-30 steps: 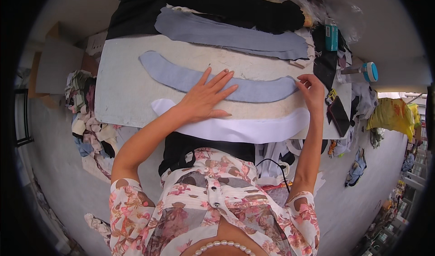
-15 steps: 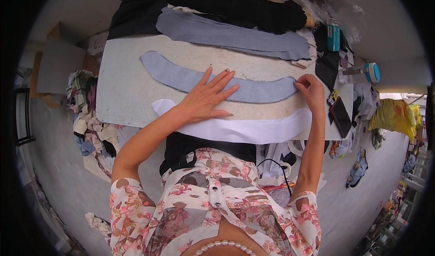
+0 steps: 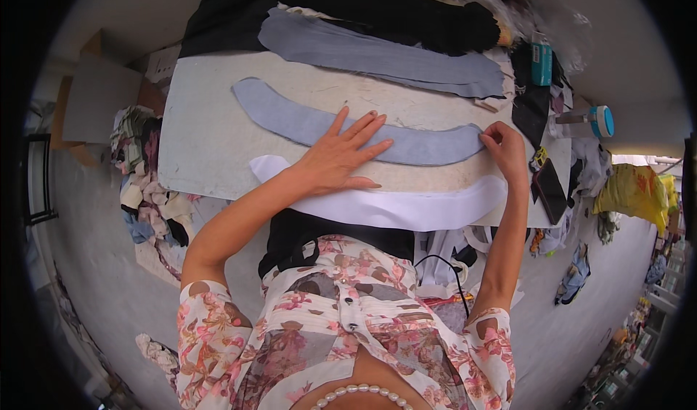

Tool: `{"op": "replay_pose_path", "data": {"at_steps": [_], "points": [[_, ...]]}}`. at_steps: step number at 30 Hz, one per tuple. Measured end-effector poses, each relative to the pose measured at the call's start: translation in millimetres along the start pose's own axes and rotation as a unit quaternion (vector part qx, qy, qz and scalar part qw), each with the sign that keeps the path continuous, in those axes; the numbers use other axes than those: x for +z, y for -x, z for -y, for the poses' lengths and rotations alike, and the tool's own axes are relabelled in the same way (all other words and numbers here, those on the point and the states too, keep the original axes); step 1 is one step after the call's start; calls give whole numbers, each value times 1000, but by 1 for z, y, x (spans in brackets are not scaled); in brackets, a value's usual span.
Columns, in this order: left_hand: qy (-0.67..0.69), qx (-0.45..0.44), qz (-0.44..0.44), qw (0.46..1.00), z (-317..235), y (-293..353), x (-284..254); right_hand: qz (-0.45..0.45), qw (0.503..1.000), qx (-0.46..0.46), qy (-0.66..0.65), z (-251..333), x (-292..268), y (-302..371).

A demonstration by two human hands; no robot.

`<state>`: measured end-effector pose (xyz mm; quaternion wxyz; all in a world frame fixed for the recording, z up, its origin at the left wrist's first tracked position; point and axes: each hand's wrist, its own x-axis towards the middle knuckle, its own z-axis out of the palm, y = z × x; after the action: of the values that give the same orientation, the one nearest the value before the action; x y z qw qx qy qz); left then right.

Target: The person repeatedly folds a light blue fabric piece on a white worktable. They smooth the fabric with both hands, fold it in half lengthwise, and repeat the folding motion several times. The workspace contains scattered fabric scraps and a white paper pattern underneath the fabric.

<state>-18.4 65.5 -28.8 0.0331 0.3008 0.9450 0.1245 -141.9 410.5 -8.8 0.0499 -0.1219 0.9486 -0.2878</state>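
A curved strip of light blue fabric [image 3: 428, 147] lies across the pale tabletop [image 3: 196, 123], its ends bending away from me. My left hand [image 3: 334, 161] rests flat on the middle of the strip with the fingers spread. At the strip's right end, my right hand [image 3: 508, 150] pinches the tip between thumb and fingers. Nearer to me, a curved white fabric piece [image 3: 428, 208] lies along the table's front edge, partly beneath my left wrist.
Beyond the strip lie stacked blue-grey fabric pieces [image 3: 377, 55] and black cloth [image 3: 377, 14]. On the right are a phone [image 3: 549, 192], a teal box [image 3: 541, 61] and a clear jar with a blue lid [image 3: 602, 121]. Fabric scraps [image 3: 149, 192] are heaped at the left.
The whole view has shifted slightly, so everything sits a little further right. Both hands keep their places on the blue strip.
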Motion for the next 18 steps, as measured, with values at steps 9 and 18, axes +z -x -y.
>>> {"op": "replay_pose_path", "data": {"at_steps": [9,18], "points": [[-3,13,-10,1000,2,2,1,115,945,62,-300,67,17,14],[30,31,-19,999,1,2,3,94,968,143,-183,26,12,-9]]}}
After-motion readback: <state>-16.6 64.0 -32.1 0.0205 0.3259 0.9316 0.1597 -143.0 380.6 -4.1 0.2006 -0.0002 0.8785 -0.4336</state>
